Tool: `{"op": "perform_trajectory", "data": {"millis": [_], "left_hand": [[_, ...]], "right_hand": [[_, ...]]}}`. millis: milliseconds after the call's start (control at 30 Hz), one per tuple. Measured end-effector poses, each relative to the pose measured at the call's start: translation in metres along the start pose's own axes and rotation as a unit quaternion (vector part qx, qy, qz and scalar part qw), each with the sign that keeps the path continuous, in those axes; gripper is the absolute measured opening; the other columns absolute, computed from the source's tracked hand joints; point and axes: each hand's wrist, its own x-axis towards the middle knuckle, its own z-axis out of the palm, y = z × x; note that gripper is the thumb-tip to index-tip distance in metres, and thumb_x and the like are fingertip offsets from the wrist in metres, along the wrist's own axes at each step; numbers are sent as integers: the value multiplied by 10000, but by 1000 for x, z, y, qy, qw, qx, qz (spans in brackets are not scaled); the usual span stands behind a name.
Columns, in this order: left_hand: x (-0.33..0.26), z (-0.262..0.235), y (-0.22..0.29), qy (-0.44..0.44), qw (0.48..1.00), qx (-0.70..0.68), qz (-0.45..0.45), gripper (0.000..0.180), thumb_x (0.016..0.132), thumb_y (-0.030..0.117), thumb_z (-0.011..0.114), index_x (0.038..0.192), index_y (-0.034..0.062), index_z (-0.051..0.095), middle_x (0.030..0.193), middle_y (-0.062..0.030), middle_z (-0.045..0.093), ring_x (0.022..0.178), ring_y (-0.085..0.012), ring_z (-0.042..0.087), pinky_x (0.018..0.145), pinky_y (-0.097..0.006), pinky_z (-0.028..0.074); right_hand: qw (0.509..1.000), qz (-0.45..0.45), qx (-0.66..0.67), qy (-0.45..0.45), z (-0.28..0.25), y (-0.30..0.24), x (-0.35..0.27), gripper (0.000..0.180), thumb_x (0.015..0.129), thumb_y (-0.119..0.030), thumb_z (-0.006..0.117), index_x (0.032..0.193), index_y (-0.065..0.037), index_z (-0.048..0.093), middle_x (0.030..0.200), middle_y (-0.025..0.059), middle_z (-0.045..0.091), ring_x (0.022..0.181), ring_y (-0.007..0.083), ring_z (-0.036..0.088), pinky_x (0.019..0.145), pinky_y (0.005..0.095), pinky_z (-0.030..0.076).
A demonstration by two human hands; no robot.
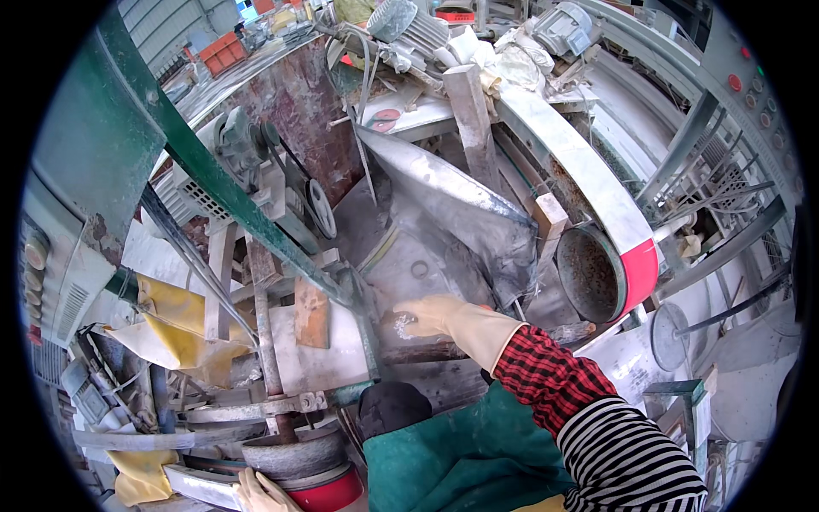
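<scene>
My right hand (pixel 435 316), in a cream rubber glove, reaches over the dusty grey metal trough (pixel 444 252). Its fingers are curved and apart, with white crumbs (pixel 403 325) by the fingertips; whether they touch the glove or lie behind it I cannot tell. At the lower edge my left hand (pixel 263 492), gloved alike, rests with fingers stretched out beside a red-rimmed wheel (pixel 328 490). The frame's edge cuts off part of that hand. A bent metal sheet (pixel 452 183) slopes over the trough's far side.
A large wheel with a red-and-white belt (pixel 638 273) stands at right. On the left are a green machine frame (pixel 230 200), a motor with a pulley (pixel 320 207) and yellow sheeting (pixel 175 316). Wooden blocks (pixel 311 314) wedge the parts. A button panel (pixel 759 94) sits far right.
</scene>
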Motion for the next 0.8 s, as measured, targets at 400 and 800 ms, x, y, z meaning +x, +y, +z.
{"op": "perform_trajectory", "data": {"millis": [400,800], "left_hand": [[-3,-4,10,17,998,51,27,237,851,223,614,1002,63,700,972,-136,660,886,-344,577,806,-447,463],[-9,-11,24,6,997,64,30,296,874,257,578,1069,63,687,1037,-146,662,967,-362,578,891,-479,439]], "right_hand": [[1000,-8,10,11,1,7,-2,523,842,-350,505,1356,-265,461,1178,132,639,1085,320,605,924,446,459],[1000,4,14,-11,-8,5,-8,550,852,-369,495,1391,-287,429,1251,110,607,1142,302,576,965,435,440]]}}
